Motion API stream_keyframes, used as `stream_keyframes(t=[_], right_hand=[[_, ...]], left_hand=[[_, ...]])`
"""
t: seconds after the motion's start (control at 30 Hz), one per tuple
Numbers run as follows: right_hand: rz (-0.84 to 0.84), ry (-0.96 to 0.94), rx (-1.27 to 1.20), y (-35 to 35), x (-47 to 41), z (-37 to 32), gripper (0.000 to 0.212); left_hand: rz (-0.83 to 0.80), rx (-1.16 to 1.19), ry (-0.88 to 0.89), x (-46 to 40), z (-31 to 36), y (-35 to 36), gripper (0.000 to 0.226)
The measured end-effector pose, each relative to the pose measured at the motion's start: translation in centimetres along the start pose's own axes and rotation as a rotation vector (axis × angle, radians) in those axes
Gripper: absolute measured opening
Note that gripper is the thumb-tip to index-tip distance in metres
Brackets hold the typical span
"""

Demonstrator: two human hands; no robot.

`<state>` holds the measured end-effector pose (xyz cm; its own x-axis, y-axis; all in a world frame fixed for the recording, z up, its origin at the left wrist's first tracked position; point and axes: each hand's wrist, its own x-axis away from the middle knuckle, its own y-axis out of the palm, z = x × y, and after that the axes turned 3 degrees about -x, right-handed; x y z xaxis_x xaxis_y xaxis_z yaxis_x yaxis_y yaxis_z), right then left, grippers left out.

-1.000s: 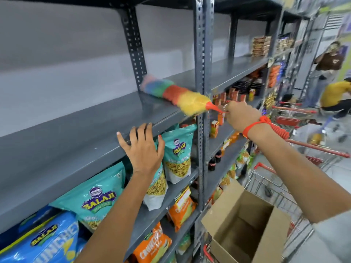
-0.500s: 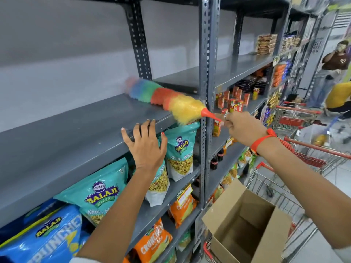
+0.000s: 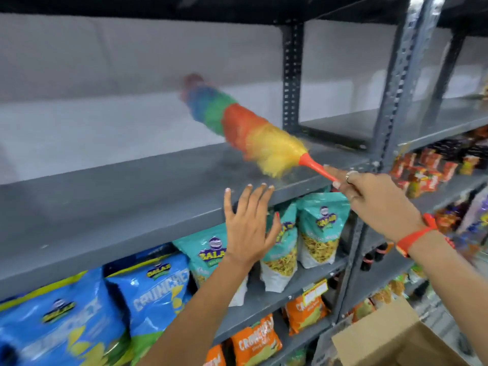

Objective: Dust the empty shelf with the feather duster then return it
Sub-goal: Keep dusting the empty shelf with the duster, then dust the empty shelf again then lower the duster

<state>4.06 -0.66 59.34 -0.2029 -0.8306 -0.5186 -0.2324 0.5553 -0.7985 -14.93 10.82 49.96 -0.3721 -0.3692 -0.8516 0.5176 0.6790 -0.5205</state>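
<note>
Two bare hands work at an empty grey shelf (image 3: 132,196) in a shop aisle.

Clamped on the orange handle, the right hand (image 3: 375,204) angles the rainbow feather duster (image 3: 245,130) over the shelf, its yellow end just above the board near the front edge and its blurred blue tip up toward the back wall. The left hand (image 3: 248,228) hovers at the shelf's front lip, fingers (image 3: 260,196) spread apart. Below the shelf stand teal and blue snack bags (image 3: 320,228); a cardboard box (image 3: 390,342) sits lower right.
</note>
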Motion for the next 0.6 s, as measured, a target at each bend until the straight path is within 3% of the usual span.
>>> stream_keyframes(t=[0.2, 0.37, 0.6], right_hand=[[-0.146, -0.385, -0.312, 3.9, -3.2, -11.6, 0.039], [-0.306, -0.663, -0.369, 7.9, -4.9, -21.0, 0.038], [-0.507, -0.919, -0.334, 12.3, -6.6, -28.0, 0.038]], left_hand=[[0.092, -0.171, -0.049, 3.7, -7.0, -4.9, 0.045], [0.137, -0.313, -0.181, 7.5, -13.4, -11.2, 0.042], [0.094, -0.349, -0.277, 10.9, -18.0, -16.2, 0.043]])
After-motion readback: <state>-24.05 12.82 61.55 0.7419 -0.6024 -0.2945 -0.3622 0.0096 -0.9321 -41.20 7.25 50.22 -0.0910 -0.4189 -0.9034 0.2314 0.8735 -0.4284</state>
